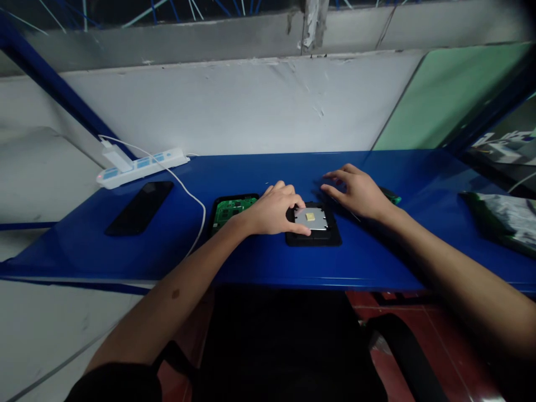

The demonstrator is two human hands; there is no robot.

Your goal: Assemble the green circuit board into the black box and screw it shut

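Note:
My left hand (276, 211) grips a flat silver metal plate (320, 219) by its left part, thumb on the near edge and fingers on the far edge. A small yellowish square pad (310, 216) sits at the middle of the plate. The plate lies over a black plastic casing (314, 241). To the left, partly covered by my left hand and forearm, a green circuit board (228, 211) rests in a black housing. My right hand (352, 191) hovers or rests right of the casing, fingers apart, with nothing seen in it. Beyond its wrist a green-and-black object (390, 195) is mostly hidden.
A black phone (140, 208) lies on the blue table (259, 262) at the left. Behind it is a white power strip (144, 166) with a plugged-in charger (117, 156), whose white cable (196, 198) runs toward my left forearm. A silvery bag (506, 215) lies far right.

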